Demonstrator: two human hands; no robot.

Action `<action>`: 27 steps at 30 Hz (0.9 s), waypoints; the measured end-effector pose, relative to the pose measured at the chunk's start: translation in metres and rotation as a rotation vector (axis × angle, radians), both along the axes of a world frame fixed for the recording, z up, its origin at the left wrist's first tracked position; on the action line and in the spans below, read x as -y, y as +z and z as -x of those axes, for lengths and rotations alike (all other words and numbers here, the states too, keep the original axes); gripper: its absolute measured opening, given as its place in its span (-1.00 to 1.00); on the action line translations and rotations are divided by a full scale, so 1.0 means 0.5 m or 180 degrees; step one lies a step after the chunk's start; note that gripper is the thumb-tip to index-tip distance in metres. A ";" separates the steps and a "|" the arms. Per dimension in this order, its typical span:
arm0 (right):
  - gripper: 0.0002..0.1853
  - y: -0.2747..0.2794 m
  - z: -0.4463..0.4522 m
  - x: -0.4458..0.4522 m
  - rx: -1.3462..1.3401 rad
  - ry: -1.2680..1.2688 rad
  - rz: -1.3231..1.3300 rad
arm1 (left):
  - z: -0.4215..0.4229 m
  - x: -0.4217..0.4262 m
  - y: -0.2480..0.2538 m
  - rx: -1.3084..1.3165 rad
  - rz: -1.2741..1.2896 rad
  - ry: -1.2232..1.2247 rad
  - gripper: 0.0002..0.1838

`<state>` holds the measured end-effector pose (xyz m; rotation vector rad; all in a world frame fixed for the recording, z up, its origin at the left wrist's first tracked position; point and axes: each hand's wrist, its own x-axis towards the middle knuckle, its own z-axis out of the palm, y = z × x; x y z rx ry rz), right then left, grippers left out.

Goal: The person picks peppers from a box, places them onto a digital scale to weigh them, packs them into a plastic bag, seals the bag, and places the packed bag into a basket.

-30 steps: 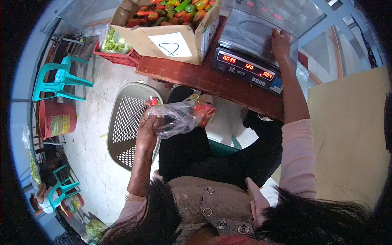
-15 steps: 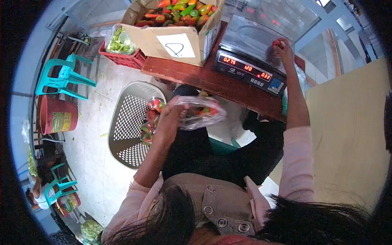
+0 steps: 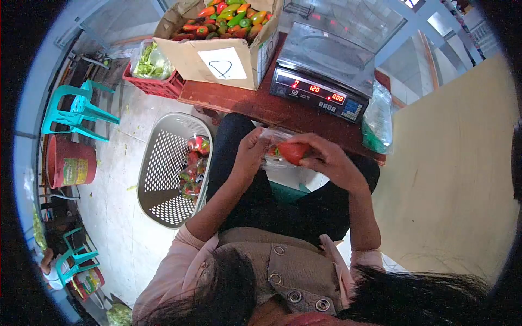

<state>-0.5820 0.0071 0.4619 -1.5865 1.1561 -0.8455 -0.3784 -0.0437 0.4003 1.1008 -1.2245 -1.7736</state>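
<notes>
Over my lap, my left hand (image 3: 249,154) grips the edge of a clear plastic bag (image 3: 270,159) with peppers inside it. My right hand (image 3: 333,162) is closed around a red pepper (image 3: 292,152) at the bag's right side. Whether the pepper is partly inside the bag's mouth I cannot tell. Beyond my hands, the digital scale (image 3: 321,95) stands on the red-brown bench with a bare pan. An open cardboard box (image 3: 204,65) full of red, green and orange peppers stands to its left.
A beige perforated basket (image 3: 157,187) with bagged peppers (image 3: 191,176) sits on the floor by my left leg. Plastic bags (image 3: 378,119) lie at the bench's right end. A red crate (image 3: 157,87), a teal chair (image 3: 76,108) and a red bucket (image 3: 68,160) are further left. A person sits far left.
My right hand has come from the scale pan down to the bag, holding the red pepper. The scale's reading has dropped to zero. My left hand has shifted slightly right with the bag.
</notes>
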 end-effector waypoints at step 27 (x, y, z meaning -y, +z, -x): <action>-0.68 -0.341 -0.165 0.037 -0.2031 -0.0641 0.0238 | 0.002 -0.064 -0.077 0.0028 -0.0116 -0.0147 -0.75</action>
